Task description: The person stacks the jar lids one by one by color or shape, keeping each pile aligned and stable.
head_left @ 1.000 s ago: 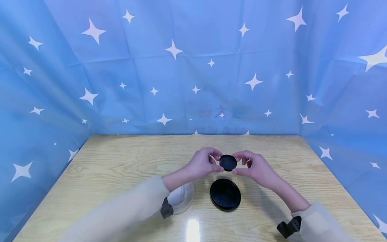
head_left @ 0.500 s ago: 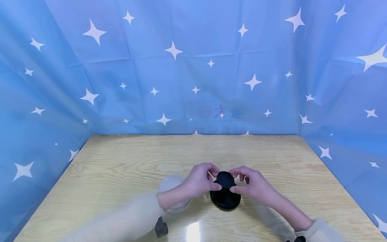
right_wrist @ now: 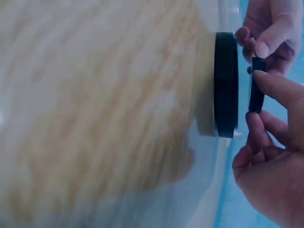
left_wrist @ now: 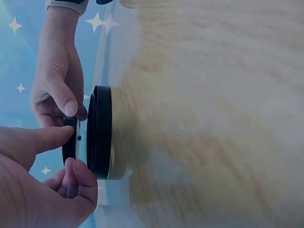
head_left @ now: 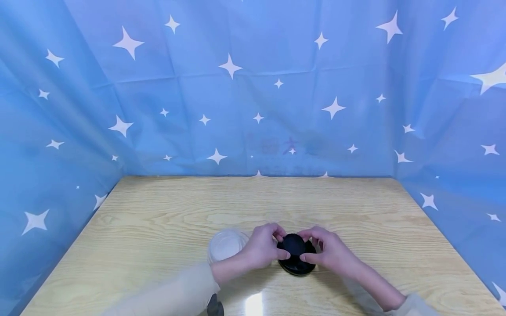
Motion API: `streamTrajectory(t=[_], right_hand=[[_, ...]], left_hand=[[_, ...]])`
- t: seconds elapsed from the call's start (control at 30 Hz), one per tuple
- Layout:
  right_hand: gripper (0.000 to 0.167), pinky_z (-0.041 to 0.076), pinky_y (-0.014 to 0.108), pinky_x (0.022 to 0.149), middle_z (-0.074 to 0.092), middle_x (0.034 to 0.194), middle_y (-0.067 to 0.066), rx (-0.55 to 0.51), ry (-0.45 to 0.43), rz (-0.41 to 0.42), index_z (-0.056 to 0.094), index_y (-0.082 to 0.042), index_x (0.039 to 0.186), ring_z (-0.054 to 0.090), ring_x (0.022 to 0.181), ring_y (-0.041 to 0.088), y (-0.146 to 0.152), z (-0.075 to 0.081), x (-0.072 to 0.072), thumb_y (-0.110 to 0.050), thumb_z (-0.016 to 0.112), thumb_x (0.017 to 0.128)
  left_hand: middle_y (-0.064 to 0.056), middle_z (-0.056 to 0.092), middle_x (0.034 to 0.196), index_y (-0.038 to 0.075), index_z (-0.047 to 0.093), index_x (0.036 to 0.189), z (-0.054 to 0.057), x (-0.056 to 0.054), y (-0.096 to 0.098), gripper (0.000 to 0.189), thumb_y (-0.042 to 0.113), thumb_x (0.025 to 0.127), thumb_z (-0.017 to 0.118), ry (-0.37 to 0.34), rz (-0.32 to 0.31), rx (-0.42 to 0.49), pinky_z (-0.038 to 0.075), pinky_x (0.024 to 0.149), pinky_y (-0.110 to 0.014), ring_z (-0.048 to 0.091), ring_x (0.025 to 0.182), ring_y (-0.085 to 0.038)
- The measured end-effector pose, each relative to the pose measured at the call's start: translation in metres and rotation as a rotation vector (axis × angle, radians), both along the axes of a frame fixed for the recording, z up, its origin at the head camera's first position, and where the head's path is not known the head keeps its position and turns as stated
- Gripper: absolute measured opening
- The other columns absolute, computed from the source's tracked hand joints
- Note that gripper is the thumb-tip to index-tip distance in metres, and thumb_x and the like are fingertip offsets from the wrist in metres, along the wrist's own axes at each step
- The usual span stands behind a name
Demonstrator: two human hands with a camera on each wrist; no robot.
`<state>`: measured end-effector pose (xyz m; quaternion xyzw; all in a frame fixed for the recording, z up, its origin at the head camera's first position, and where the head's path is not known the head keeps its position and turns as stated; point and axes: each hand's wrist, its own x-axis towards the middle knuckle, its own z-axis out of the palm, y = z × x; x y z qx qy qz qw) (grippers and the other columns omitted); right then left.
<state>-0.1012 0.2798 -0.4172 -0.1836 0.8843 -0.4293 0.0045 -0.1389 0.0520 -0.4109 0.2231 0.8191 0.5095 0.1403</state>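
A small black disc (head_left: 294, 244) is pinched at its edge by both hands, held level over a larger round black dish (head_left: 297, 267) on the table. From the left, my left hand (head_left: 261, 246) grips it between thumb and fingers. My right hand (head_left: 331, 251) pinches the opposite side. In the left wrist view, the disc (left_wrist: 70, 149) shows a pale underside with a small dark knob, and a narrow gap separates it from the dish (left_wrist: 102, 133). The right wrist view also has the disc (right_wrist: 257, 97) apart from the dish (right_wrist: 225, 85).
Left of the dish lies a clear round plastic cover (head_left: 226, 245), partly behind my left hand and forearm. The wood-grain table (head_left: 166, 219) is bounded at the back and sides by a blue star-patterned curtain (head_left: 245, 96).
Both hands have lowered the small disc toward me, from behind the dish to over it. The larger dish has stayed in place on the table.
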Motion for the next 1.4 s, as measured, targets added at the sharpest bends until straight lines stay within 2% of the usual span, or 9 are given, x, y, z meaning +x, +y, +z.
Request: streamTrajectory(t=[0.23,0.7,0.87,1.4], right_hand=[[0.047,0.047,0.026,0.063,0.06,0.092,-0.004,0.016,0.032,0.008,0.069,0.001,0.123,0.053,0.079,0.013,-0.001,-0.005,0.003,-0.013,0.087,0.082],[0.047,0.048,0.026,0.064,0.061,0.095,-0.005,0.055,0.032,0.002,0.069,-0.001,0.123,0.053,0.08,0.01,0.0,-0.008,0.001,-0.012,0.087,0.081],[0.048,0.048,0.025,0.065,0.061,0.095,-0.005,0.069,0.013,-0.008,0.069,-0.002,0.124,0.052,0.081,0.01,0.0,-0.009,0.001,-0.012,0.088,0.081],[0.05,0.048,0.026,0.064,0.065,0.104,0.0,0.064,0.048,0.011,0.068,-0.001,0.126,0.053,0.081,0.01,0.001,-0.009,0.001,-0.013,0.088,0.081]], left_hand=[[0.001,0.063,0.089,0.001,0.069,0.103,-0.004,0.004,0.001,0.039,0.0,0.07,0.09,0.051,0.02,-0.013,0.049,0.072,-0.023,0.059,0.077,-0.012],[0.003,0.062,0.086,0.003,0.069,0.098,-0.014,0.005,0.004,0.038,0.002,0.068,0.091,0.106,0.043,-0.039,0.048,0.077,-0.024,0.057,0.082,-0.009],[0.003,0.06,0.087,0.004,0.069,0.099,-0.014,0.005,0.004,0.038,0.003,0.068,0.092,0.097,0.047,-0.05,0.049,0.08,-0.026,0.056,0.085,-0.009],[0.001,0.063,0.091,0.002,0.07,0.105,-0.012,0.005,0.005,0.042,0.004,0.07,0.092,0.08,0.037,-0.051,0.05,0.081,-0.026,0.058,0.087,-0.011]])
